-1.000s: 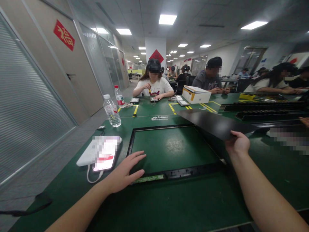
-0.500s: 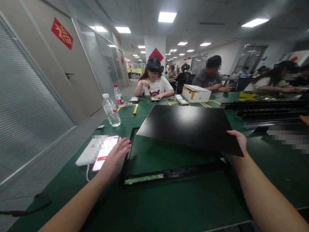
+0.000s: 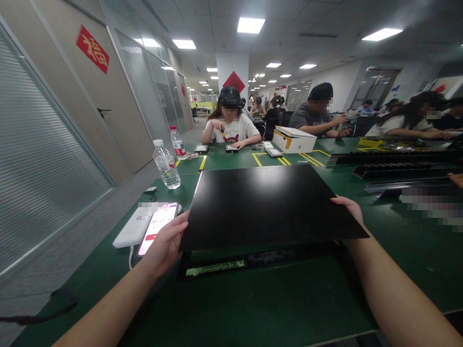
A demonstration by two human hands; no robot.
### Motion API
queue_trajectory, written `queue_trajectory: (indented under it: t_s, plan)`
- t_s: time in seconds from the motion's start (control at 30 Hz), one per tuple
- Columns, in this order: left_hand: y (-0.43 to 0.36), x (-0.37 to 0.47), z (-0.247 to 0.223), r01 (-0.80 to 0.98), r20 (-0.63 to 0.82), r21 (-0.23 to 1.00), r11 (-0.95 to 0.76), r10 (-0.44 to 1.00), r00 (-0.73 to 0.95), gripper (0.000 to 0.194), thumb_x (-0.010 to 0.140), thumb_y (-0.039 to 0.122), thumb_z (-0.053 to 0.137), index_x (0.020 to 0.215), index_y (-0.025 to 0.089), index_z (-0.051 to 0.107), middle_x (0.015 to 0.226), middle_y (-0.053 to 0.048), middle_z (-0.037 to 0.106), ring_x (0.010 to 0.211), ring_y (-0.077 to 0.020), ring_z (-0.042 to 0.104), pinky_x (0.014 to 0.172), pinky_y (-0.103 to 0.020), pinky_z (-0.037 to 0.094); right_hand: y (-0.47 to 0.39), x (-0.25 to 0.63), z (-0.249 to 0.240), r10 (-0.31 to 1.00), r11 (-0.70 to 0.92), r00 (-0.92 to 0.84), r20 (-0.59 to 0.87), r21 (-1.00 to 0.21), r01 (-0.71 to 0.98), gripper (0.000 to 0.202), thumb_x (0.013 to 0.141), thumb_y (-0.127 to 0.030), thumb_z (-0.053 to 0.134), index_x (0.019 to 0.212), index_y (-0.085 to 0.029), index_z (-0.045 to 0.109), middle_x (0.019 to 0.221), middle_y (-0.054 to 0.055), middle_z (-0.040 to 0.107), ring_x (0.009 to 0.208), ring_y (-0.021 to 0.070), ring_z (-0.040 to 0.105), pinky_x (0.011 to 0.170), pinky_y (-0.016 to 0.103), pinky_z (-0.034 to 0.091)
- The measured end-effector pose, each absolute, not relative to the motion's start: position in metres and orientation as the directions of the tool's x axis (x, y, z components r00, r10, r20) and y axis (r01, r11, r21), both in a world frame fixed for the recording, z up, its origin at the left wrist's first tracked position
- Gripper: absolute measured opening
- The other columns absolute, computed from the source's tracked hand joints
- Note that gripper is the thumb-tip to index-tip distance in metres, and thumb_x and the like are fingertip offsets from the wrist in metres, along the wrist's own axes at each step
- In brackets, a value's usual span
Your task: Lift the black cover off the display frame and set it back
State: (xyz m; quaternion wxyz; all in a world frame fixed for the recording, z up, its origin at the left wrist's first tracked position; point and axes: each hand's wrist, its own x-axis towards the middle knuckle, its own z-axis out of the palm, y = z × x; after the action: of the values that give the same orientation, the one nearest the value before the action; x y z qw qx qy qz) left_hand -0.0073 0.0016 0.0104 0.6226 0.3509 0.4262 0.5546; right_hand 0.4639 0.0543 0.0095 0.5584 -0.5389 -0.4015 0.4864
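A thin, glossy black panel [image 3: 264, 207] is held level above the table between my two hands. My left hand [image 3: 164, 243] grips its left edge, with the fingers partly under it. At the panel's right edge, my right hand [image 3: 349, 212] has its thumb on top and its other fingers hidden beneath. Under the panel a black frame [image 3: 275, 258] lies on the green table [image 3: 253, 308]; mostly its near side shows. A green strip [image 3: 215, 268] runs along the left part of that side.
Left of the panel lie a white device [image 3: 132, 226] and a lit phone [image 3: 159, 226]; two bottles [image 3: 167, 166] stand behind them. A white box [image 3: 294, 140] and a seated person [image 3: 231, 123] are across the table. Black rails [image 3: 405, 168] lie at right.
The panel has swung level and moved left and nearer, covering more of the frame. My left hand has taken hold of its left edge. My right hand has shifted slightly left.
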Motion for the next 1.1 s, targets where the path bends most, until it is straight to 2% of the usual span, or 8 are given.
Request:
queue_trajectory:
  t_s: [0.1,0.37,0.47,0.6,0.73,0.87,1.1]
  plan:
    - [0.001,-0.007,0.012,-0.409,-0.095,0.908,0.089,0.995,0.005,0.046,0.066,0.022,0.079,0.111,0.016,0.076,0.113,-0.010,0.080,0.111,-0.0343,0.073,0.089,-0.036,0.060,0.052,0.454,0.013,0.963,-0.173,0.176,-0.206,-0.967,-0.187,0.041,0.069,-0.026,0.056,0.108,-0.024,0.070,0.096,0.011,0.078,0.093,0.0360,0.075,0.076,0.050,0.061]
    - [0.000,-0.009,0.025,-0.439,-0.062,0.898,-0.021,0.983,-0.173,0.039,0.063,0.020,0.073,0.101,0.015,0.076,0.101,-0.007,0.079,0.098,-0.0309,0.073,0.080,-0.034,0.059,0.051,0.440,0.013,0.946,-0.295,0.048,-0.321,-0.912,-0.284,0.040,0.070,-0.023,0.061,0.108,-0.022,0.073,0.090,0.009,0.078,0.083,0.0317,0.075,0.071,0.043,0.060]
    - [0.002,-0.009,0.026,-0.456,-0.079,0.889,-0.024,0.975,-0.205,0.036,0.061,0.018,0.071,0.097,0.015,0.076,0.096,-0.006,0.079,0.094,-0.0293,0.073,0.079,-0.034,0.059,0.051,0.437,0.012,0.909,-0.391,0.034,-0.415,-0.879,-0.272,0.032,0.075,-0.028,0.063,0.105,-0.021,0.074,0.083,0.009,0.078,0.077,0.0302,0.074,0.068,0.041,0.060]
    - [0.002,-0.008,0.026,-0.440,-0.066,0.898,-0.031,0.977,-0.203,0.037,0.060,0.016,0.070,0.097,0.016,0.075,0.094,-0.005,0.078,0.094,-0.0298,0.072,0.078,-0.034,0.058,0.050,0.437,0.012,0.884,-0.460,-0.017,-0.468,-0.861,-0.216,0.033,0.079,-0.033,0.062,0.105,-0.019,0.076,0.082,0.009,0.078,0.077,0.0302,0.075,0.073,0.043,0.060]
    - [0.001,-0.008,0.023,-0.380,-0.003,0.922,-0.070,0.982,-0.188,0.035,0.062,0.023,0.072,0.097,0.020,0.077,0.099,-0.007,0.078,0.100,-0.0341,0.070,0.079,-0.037,0.058,0.054,0.442,0.010,0.893,-0.437,0.018,-0.450,-0.876,-0.206,0.029,0.078,-0.030,0.059,0.099,-0.019,0.076,0.080,0.009,0.078,0.075,0.0276,0.074,0.075,0.040,0.060]
    - [-0.001,-0.008,0.021,-0.344,0.021,0.935,-0.090,0.979,-0.201,0.033,0.067,0.027,0.071,0.098,0.023,0.078,0.105,-0.006,0.078,0.104,-0.0358,0.068,0.083,-0.041,0.058,0.060,0.447,0.005,0.939,-0.306,0.085,-0.334,-0.921,-0.241,0.023,0.077,-0.023,0.058,0.092,-0.019,0.074,0.087,0.009,0.078,0.077,0.0216,0.073,0.075,0.032,0.059]
    - [0.000,-0.007,0.025,-0.387,-0.008,0.918,-0.089,0.970,-0.243,0.030,0.067,0.022,0.069,0.096,0.023,0.077,0.101,-0.003,0.079,0.108,-0.0345,0.068,0.086,-0.038,0.057,0.065,0.450,0.000,0.957,-0.211,0.144,-0.253,-0.943,-0.256,0.037,0.080,-0.024,0.060,0.116,-0.020,0.064,0.093,0.011,0.078,0.083,0.0232,0.073,0.077,0.035,0.059]
